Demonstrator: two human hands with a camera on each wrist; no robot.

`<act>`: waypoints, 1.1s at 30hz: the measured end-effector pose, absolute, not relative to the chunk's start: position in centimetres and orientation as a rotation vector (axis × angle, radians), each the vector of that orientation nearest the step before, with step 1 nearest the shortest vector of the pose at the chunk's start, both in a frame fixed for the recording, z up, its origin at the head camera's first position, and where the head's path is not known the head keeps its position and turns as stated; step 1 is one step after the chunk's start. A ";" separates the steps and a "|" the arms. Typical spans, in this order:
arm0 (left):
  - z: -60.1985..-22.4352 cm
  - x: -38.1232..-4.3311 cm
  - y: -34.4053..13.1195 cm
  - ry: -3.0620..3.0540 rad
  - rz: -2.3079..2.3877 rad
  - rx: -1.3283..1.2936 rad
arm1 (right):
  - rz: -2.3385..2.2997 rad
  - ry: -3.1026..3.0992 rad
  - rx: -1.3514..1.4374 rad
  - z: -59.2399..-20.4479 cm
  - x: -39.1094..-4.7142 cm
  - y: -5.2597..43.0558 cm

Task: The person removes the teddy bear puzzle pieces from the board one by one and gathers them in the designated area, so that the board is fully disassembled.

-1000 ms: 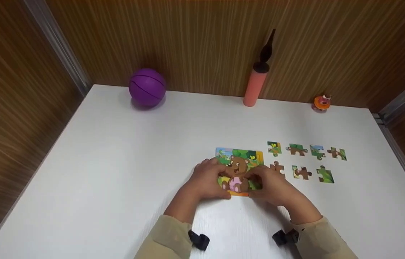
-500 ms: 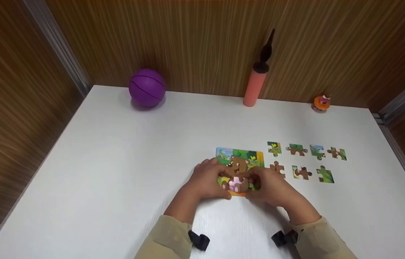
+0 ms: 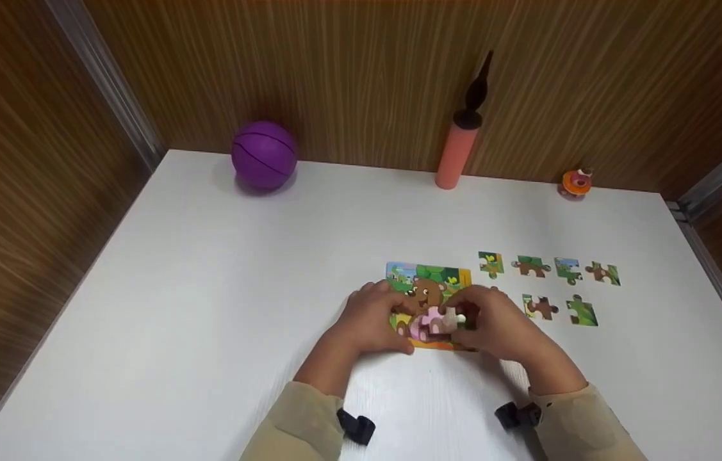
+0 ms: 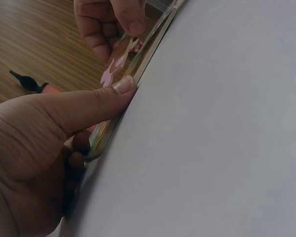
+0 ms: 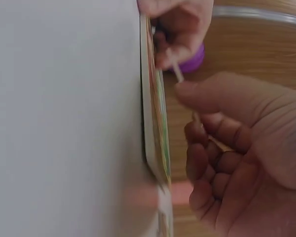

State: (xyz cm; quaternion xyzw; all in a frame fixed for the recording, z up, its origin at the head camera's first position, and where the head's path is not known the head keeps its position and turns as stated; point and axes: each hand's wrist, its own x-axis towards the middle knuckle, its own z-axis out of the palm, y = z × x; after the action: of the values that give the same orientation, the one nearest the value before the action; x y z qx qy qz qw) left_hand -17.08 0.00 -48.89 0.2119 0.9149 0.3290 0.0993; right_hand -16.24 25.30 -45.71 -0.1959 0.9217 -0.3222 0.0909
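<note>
On the white table lies a square bear picture puzzle board. My left hand holds it at the left side, with the thumb at its near edge and the fingers bent along its side. Above the board's lower right part, my right hand pinches a pink and brown jigsaw piece between thumb and fingers. In the right wrist view that piece is seen edge-on, lifted clear of the board. The left wrist view shows the left thumb pressing at the board's edge.
Several loose jigsaw pieces lie in two rows to the right of the board; the right hand mostly covers one. At the back stand a purple ball, a pink hand pump and a small orange-ringed figure. Wooden panels surround the table.
My right hand has lifted the pink and brown piece off the board's lower right and shifted slightly right with it. My left hand stays put on the board.
</note>
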 end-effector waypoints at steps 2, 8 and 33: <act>-49.0 -17.1 0.0 2.706 0.980 0.635 | -0.987 2.736 -0.564 -45.4 -16.3 26.0; -49.0 -17.1 0.0 2.698 1.001 0.645 | -1.033 2.757 -0.537 -44.2 -16.7 28.5; -48.8 -17.1 -0.4 2.702 0.960 0.618 | -1.035 2.980 -0.286 -40.7 -16.6 39.6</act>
State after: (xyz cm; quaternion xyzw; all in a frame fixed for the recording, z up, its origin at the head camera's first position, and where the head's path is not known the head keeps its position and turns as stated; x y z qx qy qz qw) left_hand -17.13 -0.39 -48.81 0.2096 0.9161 0.3256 0.1038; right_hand -16.64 39.64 -40.71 -0.0904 0.9407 -0.3268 -0.0129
